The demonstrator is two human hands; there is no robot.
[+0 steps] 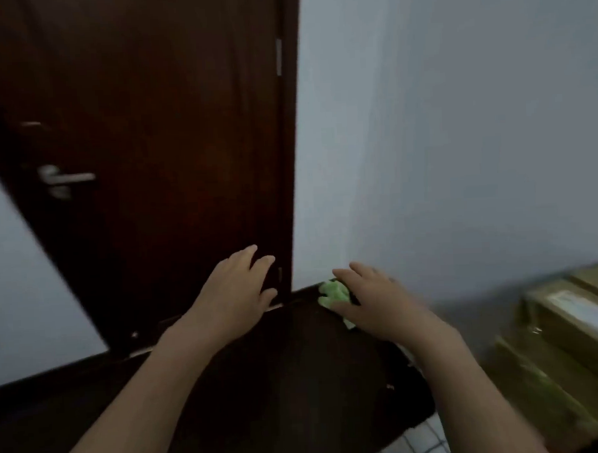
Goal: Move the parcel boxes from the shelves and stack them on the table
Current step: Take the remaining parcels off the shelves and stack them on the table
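Left hand (232, 297): held out above the dark counter (314, 379); fingers straight and apart; holding nothing
Right hand (376, 301): out beside it, fingers loosely spread, empty; just by a crumpled green thing (333, 293); whether it touches it, I cannot tell
Parcel boxes (563, 338): brown, taped, stacked low on the right near the wall (457, 116); well apart from both hands; blurred; what bears them I cannot tell
Around: dark door (151, 164) straight ahead; no shelves in view
Step in hand: by my reckoning, going empty-handed for another box
Doing it well: take the box by opposite sides, both palms flat; carry it level; set it square on the stack, edges flush
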